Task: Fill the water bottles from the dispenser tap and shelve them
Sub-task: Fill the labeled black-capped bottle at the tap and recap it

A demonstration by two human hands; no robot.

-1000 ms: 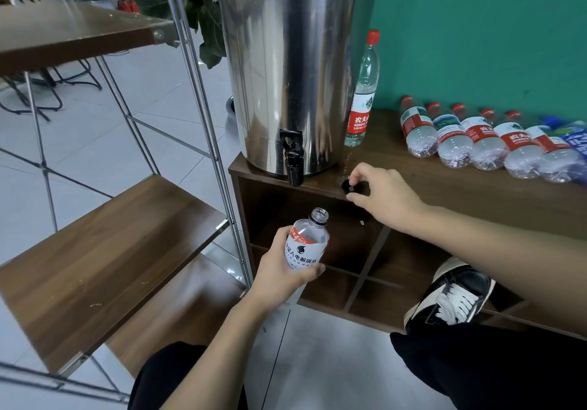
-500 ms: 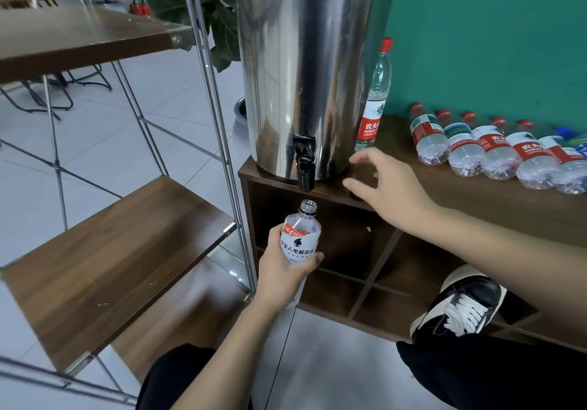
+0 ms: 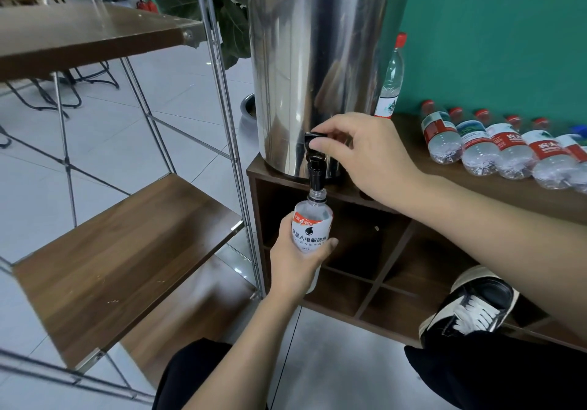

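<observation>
The open bottle (image 3: 312, 231), its base hiding behind the gripping left hand (image 3: 293, 266), is sitting under the tap (image 3: 316, 155) whose lever the right hand (image 3: 365, 155) is pinching.

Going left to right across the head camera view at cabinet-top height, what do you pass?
Metal shelf rack → steel dispenser → black tap, pinched by the right hand → upright red-capped bottle → row of bottles lying down.

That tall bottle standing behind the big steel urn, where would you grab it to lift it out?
Probably by the neck just under the red cap, coming from the right. The tall bottle stands upright against the green wall with the urn hiding its left side and the right hand covering its base, so the upper part is the exposed, narrow bit fingers can wrap.
</observation>
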